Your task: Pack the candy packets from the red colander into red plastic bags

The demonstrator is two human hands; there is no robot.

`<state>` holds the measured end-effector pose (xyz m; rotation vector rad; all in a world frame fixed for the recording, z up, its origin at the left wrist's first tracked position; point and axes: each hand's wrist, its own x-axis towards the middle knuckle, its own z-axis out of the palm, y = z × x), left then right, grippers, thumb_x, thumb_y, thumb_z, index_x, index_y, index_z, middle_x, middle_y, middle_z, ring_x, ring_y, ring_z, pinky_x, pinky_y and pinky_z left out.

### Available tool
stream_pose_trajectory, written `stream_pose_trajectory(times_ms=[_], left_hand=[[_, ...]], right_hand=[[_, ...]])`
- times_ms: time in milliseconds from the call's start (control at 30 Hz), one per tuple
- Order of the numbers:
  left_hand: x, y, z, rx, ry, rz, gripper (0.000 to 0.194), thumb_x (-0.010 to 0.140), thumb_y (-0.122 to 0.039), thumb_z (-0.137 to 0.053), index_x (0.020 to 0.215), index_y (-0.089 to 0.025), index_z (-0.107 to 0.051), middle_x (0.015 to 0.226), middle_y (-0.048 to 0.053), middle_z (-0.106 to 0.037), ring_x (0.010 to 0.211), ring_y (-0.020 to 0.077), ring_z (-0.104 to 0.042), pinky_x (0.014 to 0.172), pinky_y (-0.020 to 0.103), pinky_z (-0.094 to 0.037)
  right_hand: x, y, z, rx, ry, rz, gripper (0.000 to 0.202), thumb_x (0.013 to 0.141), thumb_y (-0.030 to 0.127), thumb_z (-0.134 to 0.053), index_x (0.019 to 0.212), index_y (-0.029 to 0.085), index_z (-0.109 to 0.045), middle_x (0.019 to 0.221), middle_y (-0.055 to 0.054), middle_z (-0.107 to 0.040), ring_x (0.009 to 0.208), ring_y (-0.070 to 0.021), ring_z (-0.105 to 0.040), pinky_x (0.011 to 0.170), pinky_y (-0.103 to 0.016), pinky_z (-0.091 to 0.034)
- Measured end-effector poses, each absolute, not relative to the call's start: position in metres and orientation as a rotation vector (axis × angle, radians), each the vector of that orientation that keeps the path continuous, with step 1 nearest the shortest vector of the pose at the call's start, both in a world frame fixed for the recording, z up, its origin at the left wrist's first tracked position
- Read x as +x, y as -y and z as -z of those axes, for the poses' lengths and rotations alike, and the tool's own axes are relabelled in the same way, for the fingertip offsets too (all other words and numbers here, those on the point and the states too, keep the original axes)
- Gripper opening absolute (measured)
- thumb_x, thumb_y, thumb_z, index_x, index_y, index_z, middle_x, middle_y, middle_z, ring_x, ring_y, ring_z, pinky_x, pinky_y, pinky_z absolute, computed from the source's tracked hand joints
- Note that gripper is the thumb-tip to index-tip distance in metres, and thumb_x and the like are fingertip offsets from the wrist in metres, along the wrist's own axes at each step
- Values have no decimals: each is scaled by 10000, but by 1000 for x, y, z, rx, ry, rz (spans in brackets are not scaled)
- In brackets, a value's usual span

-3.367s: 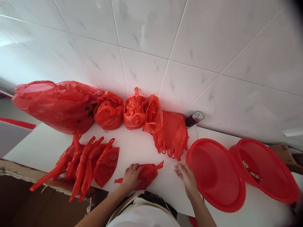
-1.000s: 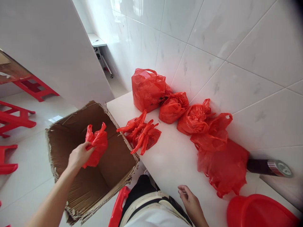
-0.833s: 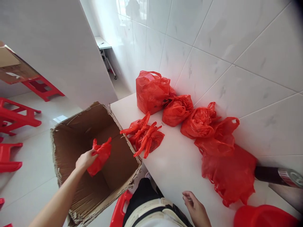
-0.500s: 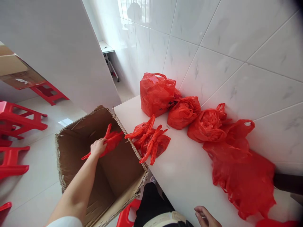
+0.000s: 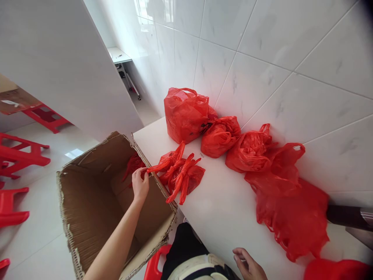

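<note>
My left hand [image 5: 140,183] is over the cardboard box [image 5: 171,216], its fingers pinching the tied end of a red plastic bag [image 5: 166,165] that lies at the table edge. Another knotted red bag [image 5: 190,177] lies against that one. Deep inside the box, partly behind my hand, rests a red bag [image 5: 132,165] in shadow. Low in the view, my right hand [image 5: 249,266] hovers by the table, fingers loosely curled and apart, holding nothing.
Several fuller red bags, including a tall one [image 5: 186,114], line the tiled wall on the white table [image 5: 221,210]. Flat red bags [image 5: 294,214] spread to the right, beside a dark object [image 5: 348,217]. Red stools [image 5: 20,153] stand left; a grey partition [image 5: 72,66] rises behind the box.
My left hand has let go of a red bag, which now lies inside the box. The hand has moved right to the bag at the table edge. My right hand stays empty.
</note>
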<state>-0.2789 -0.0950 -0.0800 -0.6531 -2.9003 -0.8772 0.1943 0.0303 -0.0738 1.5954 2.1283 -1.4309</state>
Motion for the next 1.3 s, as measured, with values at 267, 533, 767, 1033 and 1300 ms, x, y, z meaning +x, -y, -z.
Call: stream_pose_trajectory(times_ms=[267,533,767,1033,1300], left_hand=[[-247,12,22,-1065,2736,819,328,895,-433,-521,1159,-249,-587,1316,95,-517,1214,283,-465,1064,426,-324],[-257,5,62,-1195,3058,302,387,804,-435,-629,1125,-219,-634,1390,168,-478,1235,394,-446,981,533,-363],[-287,11,59,-1215,3100,384,278,896,-350,-456,1035,-247,-674,1173,84,-643,1080,285,-591,867,380,-469],[-293,14,51,-1280,3093,766,335,736,-452,-680,999,-249,-723,1198,56,-662,1046,272,-636,881,340,-494],[-334,53,-3,-814,2850,1356,381,783,-504,-605,1000,-207,-707,1053,44,-714,988,214,-656,908,313,-506]], right_hand=[[195,-38,72,1617,-2182,1430,415,797,579,-493,948,237,-674,1004,-64,-722,901,-212,-684,820,-266,-523],[208,-34,78,1671,-2135,1473,391,778,557,-521,939,239,-681,973,-62,-733,886,-219,-690,805,-266,-529],[210,-29,88,1582,-2132,1441,387,829,531,-457,980,233,-652,997,-54,-720,926,-205,-682,823,-253,-510],[200,-35,77,1600,-2196,1443,353,845,521,-483,973,242,-659,971,-50,-721,898,-198,-676,802,-254,-507],[202,-32,75,1621,-2161,1410,378,841,535,-464,983,242,-656,998,-52,-719,902,-195,-679,814,-253,-509]])
